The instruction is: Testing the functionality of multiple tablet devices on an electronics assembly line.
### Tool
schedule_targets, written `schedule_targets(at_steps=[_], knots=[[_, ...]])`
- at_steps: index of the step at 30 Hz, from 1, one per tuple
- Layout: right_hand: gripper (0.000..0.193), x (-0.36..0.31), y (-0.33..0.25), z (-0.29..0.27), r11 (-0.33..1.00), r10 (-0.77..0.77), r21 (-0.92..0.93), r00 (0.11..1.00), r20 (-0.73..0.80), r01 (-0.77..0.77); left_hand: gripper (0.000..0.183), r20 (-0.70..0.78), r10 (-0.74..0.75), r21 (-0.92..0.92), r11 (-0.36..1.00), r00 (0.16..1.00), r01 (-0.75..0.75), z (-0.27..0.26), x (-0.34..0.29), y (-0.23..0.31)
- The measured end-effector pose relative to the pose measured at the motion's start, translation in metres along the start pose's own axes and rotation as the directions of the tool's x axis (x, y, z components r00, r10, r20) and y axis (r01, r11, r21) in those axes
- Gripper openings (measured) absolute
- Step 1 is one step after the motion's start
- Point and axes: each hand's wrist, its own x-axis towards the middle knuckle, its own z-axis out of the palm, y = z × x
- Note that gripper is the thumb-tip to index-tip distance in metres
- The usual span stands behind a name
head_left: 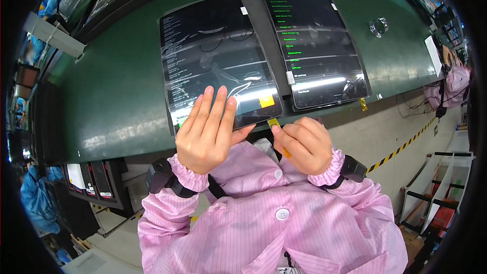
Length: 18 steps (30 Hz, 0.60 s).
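Note:
Two large tablets lie side by side on a green bench. My left hand [206, 134] rests with straight fingers on the lower part of the left tablet [203, 56], whose dark screen shows small lines of text. Loose clear film seems to cover that screen. At the tablet's lower right corner, my right hand [304, 143] pinches a yellow tape strip [274, 122] between thumb and fingers. The strip's upper end meets the tablet's edge. Beside it, the right tablet [322, 45] shows a column of green text, and a bit of yellow tape [363, 104] hangs from its lower edge.
A clear round object [378, 27] sits on the bench [119, 86] at the right. Past the bench's right end is a pink bag or garment [451, 83]. A rack with translucent panels [436, 193] stands at lower right. Dark trays [96, 180] are under the left side.

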Motion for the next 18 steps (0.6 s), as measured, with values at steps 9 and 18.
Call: schedule_targets(at_steps=[9,18], knots=[[0.053,-0.008,0.006,-0.001,0.998,0.002,-0.055,0.998,0.064,0.002,0.055,0.259,-0.067,-0.348,0.924,0.963,0.158,-0.022,0.031,0.009],[0.054,-0.012,0.002,-0.004,0.990,0.133,-0.055,0.991,0.031,-0.131,0.074,0.372,-0.107,-0.193,0.963,0.922,0.190,-0.033,0.032,0.005]])
